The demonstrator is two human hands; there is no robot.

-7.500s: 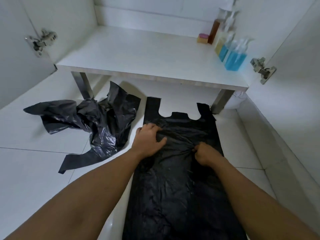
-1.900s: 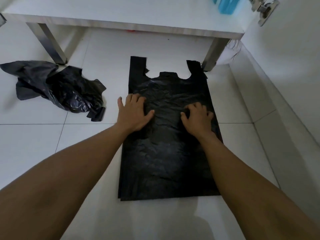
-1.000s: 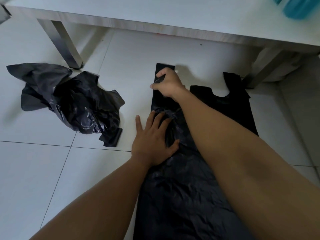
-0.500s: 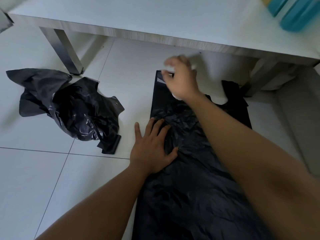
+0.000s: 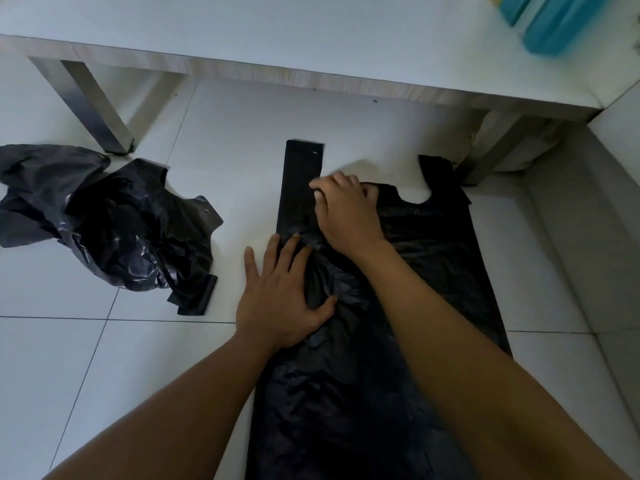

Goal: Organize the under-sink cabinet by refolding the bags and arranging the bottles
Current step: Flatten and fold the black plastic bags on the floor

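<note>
A black plastic bag [image 5: 433, 265] lies spread flat on the white tiled floor, its two handle straps pointing toward the cabinet. My left hand [image 5: 282, 299] presses flat on the bag's left edge, fingers apart. My right hand [image 5: 346, 213] reaches across and rests on the bag at the base of the left handle strap [image 5: 301, 174], fingers curled against the plastic. A second black bag [image 5: 104, 220] sits crumpled on the floor to the left. Blue bottles [image 5: 550, 19] stand on the cabinet shelf at the top right, blurred and cut off by the frame.
The white cabinet shelf [image 5: 277, 36] spans the top, held up by metal legs at left [image 5: 93, 105] and right [image 5: 491, 150]. A white wall panel [image 5: 616, 202] closes off the right side. Something pale is bundled behind the right leg [image 5: 512, 147].
My right hand has come down from above the left handle strap onto its base, and the strap now lies flat and straight. My left hand stays pressed in place.
</note>
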